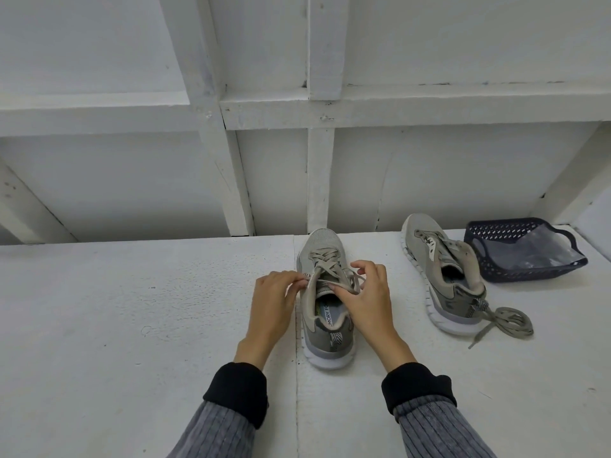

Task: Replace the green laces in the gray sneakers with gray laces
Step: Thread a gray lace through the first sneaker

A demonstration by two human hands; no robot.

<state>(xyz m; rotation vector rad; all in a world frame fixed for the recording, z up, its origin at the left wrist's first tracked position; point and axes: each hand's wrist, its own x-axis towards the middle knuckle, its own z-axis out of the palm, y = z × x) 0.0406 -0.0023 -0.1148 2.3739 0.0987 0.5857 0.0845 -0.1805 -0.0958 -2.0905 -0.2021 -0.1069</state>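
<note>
Laced sneaker stands upright on the white bench top, toe away from the person, heel toward them; taken as landmark. Left hand at its left eyelet row, fingertips curled and pinching a lace end; right hand over its right side, fingers curled round a loop of lace at the top of the tongue. Laces here read grey-beige, crossed down the tongue; no green visible on them, though the light is flat and I cannot rule out a faint tint.

Second sneaker well to the right of the landmark, tilted on its side, eyelets apparently unlaced; a loose coiled lace lies just beside its heel. Dark plastic basket farther right, holding a clear bag.

Handling, as judgement: flat woven lace, soft, limp, very light; it will not push through an eyelet except by the stiff tip, so pinch close behind the tip; pulls should be even, or the light shoe will slide on the smooth painted top; steady it at the collar or heel. Mesh upper gives under pressure; no fragility worth noting.
</note>
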